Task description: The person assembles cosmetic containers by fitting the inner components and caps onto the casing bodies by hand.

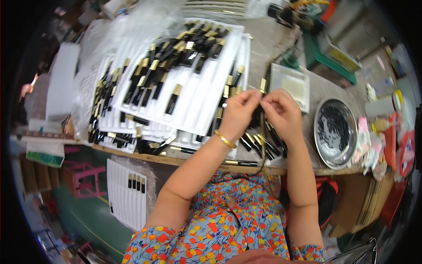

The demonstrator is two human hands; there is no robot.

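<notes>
While both hands meet above the worktop in the head view, a slim tube with a glossy gold end stands upright between their fingertips. The left hand has its grip clamped on that tube, thumb and forefinger pressed together. The right hand curls close beside it, finger and thumb bunched; blur hides whether its grip is on the tube too, so I cannot tell. A smooth, rounded gold bracelet circles the left wrist, and the garment below is thin cloth in a bright, dotted print.

Left of the hands lie stacked white trays, thin moulded sheets with long parallel grooves. Many black-and-gold tubes are scattered over them, hard and shiny, with squared ends. Crumpled clear film bunches at the far left, catching the light. Just below the hands, more loose tubes lie at varied slants near the wooden front edge.

To the right sits an oval metal bowl, polished and shallow, holding small dark pieces in a grainy heap. Beyond the right hand are a flat, square pale box and a green box. Below the worktop, at left, another grooved tray carries four tubes in a row near its upper right.
</notes>
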